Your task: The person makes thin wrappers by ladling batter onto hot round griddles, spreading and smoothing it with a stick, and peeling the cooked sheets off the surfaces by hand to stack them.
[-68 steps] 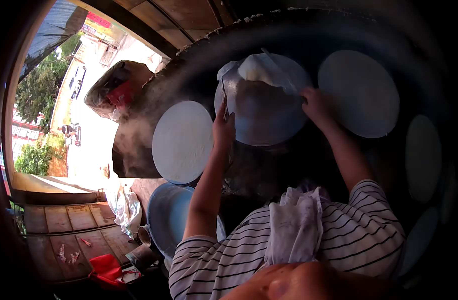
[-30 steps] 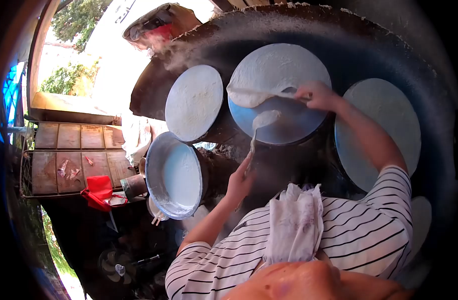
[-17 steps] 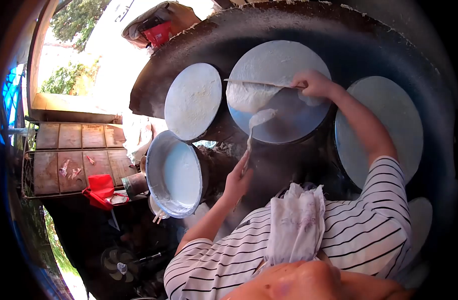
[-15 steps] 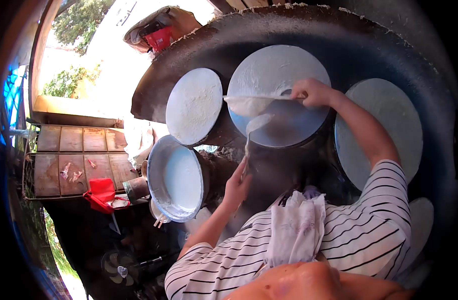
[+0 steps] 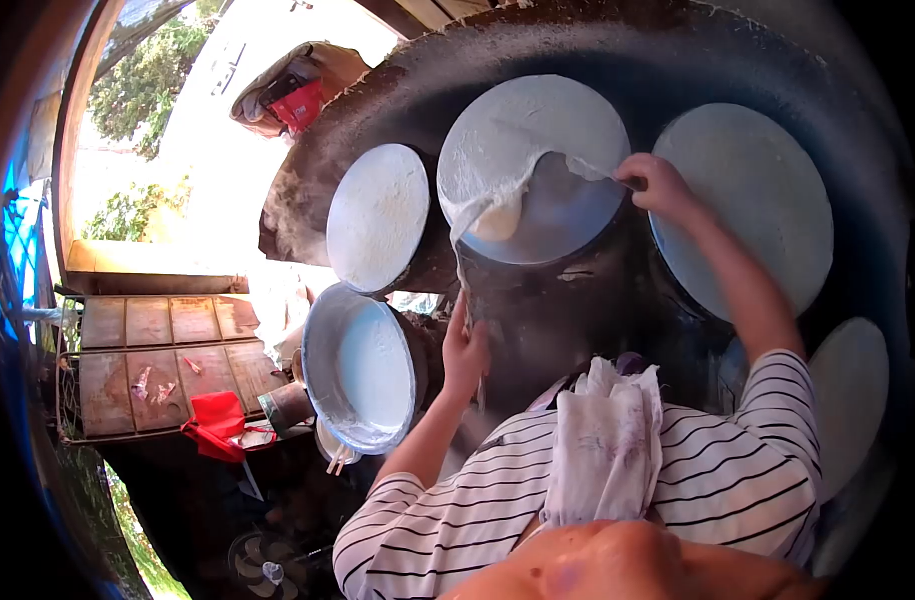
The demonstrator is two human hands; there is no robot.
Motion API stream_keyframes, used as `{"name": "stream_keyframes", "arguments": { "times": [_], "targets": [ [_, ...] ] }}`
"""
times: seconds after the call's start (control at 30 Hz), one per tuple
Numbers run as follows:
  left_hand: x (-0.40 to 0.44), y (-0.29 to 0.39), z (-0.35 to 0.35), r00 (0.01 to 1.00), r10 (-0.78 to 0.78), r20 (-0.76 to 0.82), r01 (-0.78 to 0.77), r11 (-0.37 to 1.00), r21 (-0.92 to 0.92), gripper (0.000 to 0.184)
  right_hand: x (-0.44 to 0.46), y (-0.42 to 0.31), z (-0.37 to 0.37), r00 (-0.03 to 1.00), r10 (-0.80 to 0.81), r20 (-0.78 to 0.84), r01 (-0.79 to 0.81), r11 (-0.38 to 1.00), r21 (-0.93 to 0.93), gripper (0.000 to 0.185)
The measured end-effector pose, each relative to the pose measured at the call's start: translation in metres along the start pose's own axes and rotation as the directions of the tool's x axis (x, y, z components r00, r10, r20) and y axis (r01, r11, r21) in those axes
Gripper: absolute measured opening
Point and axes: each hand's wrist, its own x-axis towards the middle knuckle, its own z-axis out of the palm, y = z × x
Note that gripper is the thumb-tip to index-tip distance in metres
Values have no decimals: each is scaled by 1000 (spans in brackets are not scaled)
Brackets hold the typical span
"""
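My left hand [image 5: 465, 348] is closed around the handle of a thin white-coated paddle [image 5: 462, 262]. The paddle's upper end meets a thin wet sheet [image 5: 498, 187] at the left side of the middle round steamer top [image 5: 573, 235]. My right hand [image 5: 660, 187] pinches a thin stick [image 5: 630, 182] at the steamer's right edge, touching the sheet's edge; its far length is hidden. Between the hands the sheet's edge curves, baring the bluish lower part of the steamer. A pale rounded bulge hangs beside the paddle; I cannot tell what it is.
A white-coated round top [image 5: 380, 218] stands left and a larger one [image 5: 748, 205] right. A wide metal basin [image 5: 410, 385] of white liquid sits by my left forearm. Left of it are a tiled surface [image 5: 153, 325] and a red bag [image 5: 216, 425]. Steam rises at the left.
My left hand has moved down and left, and the paddle's end now meets the sheet at the steamer's left. My right hand has shifted slightly right. The sheet's edge between them now curves.
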Motion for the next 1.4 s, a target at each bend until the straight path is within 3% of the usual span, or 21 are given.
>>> {"name": "stream_keyframes", "arguments": {
  "times": [0.1, 0.17, 0.23, 0.3, 0.33, 0.37, 0.4, 0.43, 0.5, 0.6, 0.63, 0.83, 0.9, 1.03, 1.1, 1.13, 1.17, 1.23, 1.4],
  "targets": [
    [14, -23, 4, 999, 33, 7, -33, 999, 39, 57, -23, -11, 40, 957, -271, 102, 288, 924, -252, 31],
    [-23, -33, -3, 997, 45, 67, -48, 998, 36, 57, -72, -54, 49, 966, -229, 116, 255, 909, -330, 35],
    [-48, -32, -36, 981, 139, 133, -132, 989, -60, 60, -123, -97, 41, 994, -100, 38, 106, 943, -315, 34],
    [-34, -18, -77, 900, 432, 65, -431, 902, -27, 61, -127, -132, 90, 942, 239, -235, -204, 965, 164, 34],
    [-35, -6, -94, 883, 469, -2, -468, 881, -65, 62, -107, -128, 143, 930, 187, -316, -58, 924, 378, 33],
    [-18, 10, -102, 838, 542, -56, -545, 831, -112, 63, -80, -157, 179, 885, 462, -50, -329, 699, 635, 34],
    [-9, 23, -107, 817, 570, -91, -577, 803, -149, 63, -54, -156, 224, 865, 498, 57, -414, 646, 642, 33],
    [-6, 32, -116, 787, 605, -116, -616, 766, -185, 63, -24, -143, 282, 866, 500, 30, -393, 641, 659, 33],
    [-10, 34, -144, 753, 653, -80, -648, 716, -260, 64, 26, -124, 372, 815, 576, -59, -289, 492, 821, 28],
    [-9, 35, -174, 730, 678, -82, -648, 649, -400, 65, 33, -140, 421, 692, 703, -163, -161, 371, 915, 21],
    [-20, 30, -189, 753, 652, -87, -623, 663, -415, 65, 16, -143, 426, 664, 738, -122, -84, 236, 968, 21],
    [-18, 21, -226, 744, 668, -1, -594, 660, -460, 64, -79, -182, 398, 518, 800, -303, -40, 376, 926, 29],
    [-8, 19, -222, 729, 684, 18, -589, 641, -493, 64, -74, -178, 372, 445, 840, -309, -65, 375, 925, 24],
    [-16, 11, -227, 771, 635, 47, -552, 704, -448, 63, -37, -162, 341, 419, 824, -381, 95, 377, 921, 20],
    [-16, 12, -228, 761, 644, 72, -563, 712, -419, 63, -45, -187, 361, 470, 808, -356, -94, 447, 890, 21],
    [-14, 13, -227, 759, 646, 82, -565, 716, -410, 63, -68, -189, 375, 575, 782, -241, -257, 453, 854, 21],
    [-15, 9, -228, 760, 644, 89, -564, 721, -402, 63, -90, -197, 377, 543, 824, -159, -331, 384, 862, 26],
    [-8, 3, -224, 756, 644, 114, -548, 719, -427, 63, -136, -186, 352, 523, 838, -156, -302, 354, 885, 36],
    [-4, 1, -199, 746, 638, 193, -511, 733, -449, 63, -152, -163, 255, 474, 874, -104, -355, 298, 886, 35]
  ]
}}
